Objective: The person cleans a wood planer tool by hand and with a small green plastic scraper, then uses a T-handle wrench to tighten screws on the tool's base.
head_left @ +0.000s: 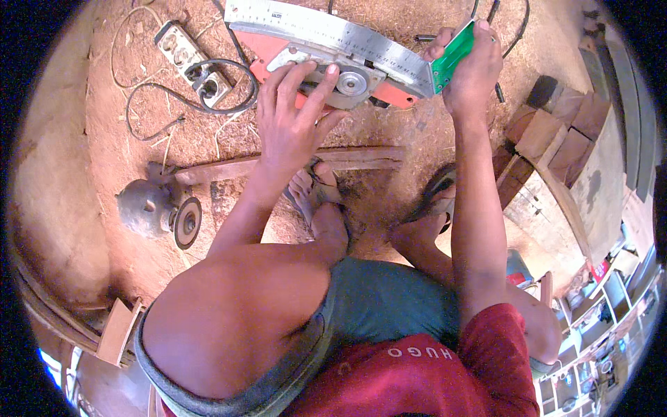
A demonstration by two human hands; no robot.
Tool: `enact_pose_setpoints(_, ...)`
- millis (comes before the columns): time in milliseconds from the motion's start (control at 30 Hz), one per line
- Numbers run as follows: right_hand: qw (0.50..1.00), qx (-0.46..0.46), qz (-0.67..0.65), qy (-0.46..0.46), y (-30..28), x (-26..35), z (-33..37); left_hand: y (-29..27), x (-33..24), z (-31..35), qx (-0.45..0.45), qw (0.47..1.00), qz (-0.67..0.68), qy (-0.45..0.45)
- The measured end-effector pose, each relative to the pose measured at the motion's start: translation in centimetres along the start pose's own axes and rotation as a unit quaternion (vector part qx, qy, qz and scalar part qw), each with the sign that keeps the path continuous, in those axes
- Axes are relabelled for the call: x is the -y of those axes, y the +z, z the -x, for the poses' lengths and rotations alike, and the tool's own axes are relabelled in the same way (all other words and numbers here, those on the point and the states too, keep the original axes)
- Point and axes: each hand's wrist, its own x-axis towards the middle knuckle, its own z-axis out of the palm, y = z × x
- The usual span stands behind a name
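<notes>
In front of me is an orange and grey metal tool (389,92) with a round silver hub and a long silver strip (333,29) marked with a scale along its far side. My left hand (295,104) lies over the tool's grey plate, fingers stretched out and apart, touching it beside the hub. At the tool's right end, a flat green piece (455,57) with a pale edge meets the silver strip. My right hand (476,76) is closed around this green piece, thumb and fingers on either side. The tool's underside is hidden.
A white power strip (191,59) with a looping black cord (149,87) lies at far left. Nearer stands a grey motor (144,208) with a disc (187,222). A wooden plank (236,168) crosses before my feet. Wood blocks (542,132) are stacked at right.
</notes>
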Motion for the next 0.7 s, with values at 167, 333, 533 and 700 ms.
enact_pose_setpoints(167,0.999,-0.039,0.018,-0.008,0.7,0.1,0.9,0.0,0.1,0.6,-0.014,1.0,-0.005,-0.001)
enact_pose_setpoints(333,0.999,-0.007,0.022,-0.045,0.8,-0.3,1.6,0.5,0.6,1.8,-0.031,1.0,0.0,0.0)
enact_pose_setpoints(533,0.997,-0.013,0.038,-0.06,1.2,-0.2,2.2,0.6,1.1,2.3,-0.038,0.999,0.005,0.015)
enact_pose_setpoints(700,0.997,-0.023,0.04,-0.059,1.4,-0.2,2.5,0.7,0.9,2.3,-0.035,0.999,-0.004,0.012)
